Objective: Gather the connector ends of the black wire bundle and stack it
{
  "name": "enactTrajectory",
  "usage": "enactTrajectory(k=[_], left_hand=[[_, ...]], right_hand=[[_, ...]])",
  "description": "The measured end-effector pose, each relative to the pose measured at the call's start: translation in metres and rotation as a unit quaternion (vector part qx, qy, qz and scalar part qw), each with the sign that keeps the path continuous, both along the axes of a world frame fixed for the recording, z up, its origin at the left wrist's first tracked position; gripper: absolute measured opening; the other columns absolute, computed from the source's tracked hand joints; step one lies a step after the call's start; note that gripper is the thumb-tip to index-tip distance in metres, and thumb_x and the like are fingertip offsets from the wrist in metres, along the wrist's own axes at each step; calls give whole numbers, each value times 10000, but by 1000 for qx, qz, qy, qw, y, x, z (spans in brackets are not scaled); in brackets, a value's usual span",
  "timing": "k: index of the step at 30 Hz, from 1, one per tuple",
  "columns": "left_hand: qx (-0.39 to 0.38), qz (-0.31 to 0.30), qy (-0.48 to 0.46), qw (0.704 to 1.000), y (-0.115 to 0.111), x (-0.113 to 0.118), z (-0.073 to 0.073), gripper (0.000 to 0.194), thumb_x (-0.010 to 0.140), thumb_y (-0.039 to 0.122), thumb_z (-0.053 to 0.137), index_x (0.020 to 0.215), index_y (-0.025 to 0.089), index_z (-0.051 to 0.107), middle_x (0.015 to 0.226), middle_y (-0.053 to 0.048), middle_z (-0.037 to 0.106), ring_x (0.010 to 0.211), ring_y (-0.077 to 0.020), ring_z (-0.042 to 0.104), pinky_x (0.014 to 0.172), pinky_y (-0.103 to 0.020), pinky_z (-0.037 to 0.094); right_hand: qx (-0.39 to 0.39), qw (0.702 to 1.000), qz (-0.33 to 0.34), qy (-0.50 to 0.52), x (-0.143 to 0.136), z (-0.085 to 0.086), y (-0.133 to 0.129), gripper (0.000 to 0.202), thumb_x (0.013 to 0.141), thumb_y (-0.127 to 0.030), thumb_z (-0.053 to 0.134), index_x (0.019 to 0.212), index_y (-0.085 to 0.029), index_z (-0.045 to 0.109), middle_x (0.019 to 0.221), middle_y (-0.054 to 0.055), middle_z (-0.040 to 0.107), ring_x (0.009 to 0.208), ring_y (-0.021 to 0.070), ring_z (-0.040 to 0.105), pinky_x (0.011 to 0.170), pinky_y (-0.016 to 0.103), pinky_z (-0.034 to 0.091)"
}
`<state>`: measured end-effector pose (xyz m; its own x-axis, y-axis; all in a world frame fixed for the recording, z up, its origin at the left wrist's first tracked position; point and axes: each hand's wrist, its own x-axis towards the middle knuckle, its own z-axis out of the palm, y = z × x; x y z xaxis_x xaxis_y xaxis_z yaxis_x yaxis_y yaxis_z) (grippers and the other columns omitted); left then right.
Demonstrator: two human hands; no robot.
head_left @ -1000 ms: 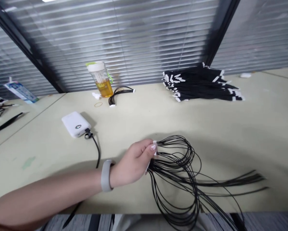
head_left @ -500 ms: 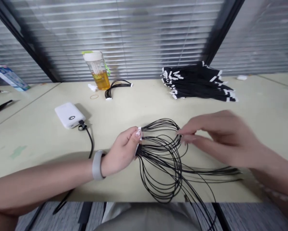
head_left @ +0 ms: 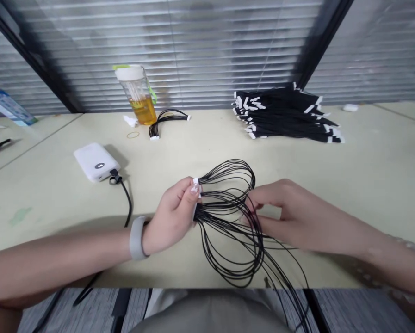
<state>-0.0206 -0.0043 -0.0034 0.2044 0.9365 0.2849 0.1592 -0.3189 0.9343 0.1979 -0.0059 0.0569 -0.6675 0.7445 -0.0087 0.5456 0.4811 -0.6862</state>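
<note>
Head view: white connectors [head_left: 195, 181] were pinched by the left hand [head_left: 170, 217], best kept steady; black wires [head_left: 228, 203] were touched by the right hand [head_left: 294, 219], fingers curved, closure unclear

- Cool, even, moderately bright light covers the surface [head_left: 332, 175].
- Soft shadows lie beside the white power bank [head_left: 92, 159] and left forearm [head_left: 71, 259].
- Pale sheen streaks the blinds [head_left: 200, 51].
- Slight blur softens the right hand [head_left: 287, 212] and its bracelet [head_left: 411, 246].
- Wide-angle distortion leans the dark frames [head_left: 324, 41] outward.
</note>
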Motion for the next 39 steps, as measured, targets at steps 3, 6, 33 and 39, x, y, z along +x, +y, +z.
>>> enactTrajectory(k=[3,6,33,39], left_hand=[[-15,-24,-7,1000,-1,0,0,343,936,435,370,708,183,417,604,35,408,469,-77,377,413,-198,331],[26,-11,15,1000,-2,0,0,345,940,422,365,706,177,427,626,29,404,536,-91,389,496,-215,363],[54,-18,83,995,0,2,0,339,953,379,343,679,185,393,621,28,379,576,-109,357,537,-239,331],[2,3,56,998,7,3,1,367,945,430,342,688,183,429,630,19,406,592,-118,396,571,-250,370]], right_hand=[[42,998,38,-9,-5,-4,-3,175,814,-68,464,732,-193,555,721,-36,618,659,96,548,632,224,410],[82,995,48,5,-9,-11,-3,169,881,-139,437,742,-185,522,753,-15,595,698,104,536,650,233,397],[244,967,13,-69,-8,-28,1,183,868,-165,462,730,-154,582,765,44,567,656,126,506,593,254,413],[395,891,-203,-92,22,-5,18,122,803,-219,578,776,-179,690,520,2,587,463,120,479,462,278,328]])
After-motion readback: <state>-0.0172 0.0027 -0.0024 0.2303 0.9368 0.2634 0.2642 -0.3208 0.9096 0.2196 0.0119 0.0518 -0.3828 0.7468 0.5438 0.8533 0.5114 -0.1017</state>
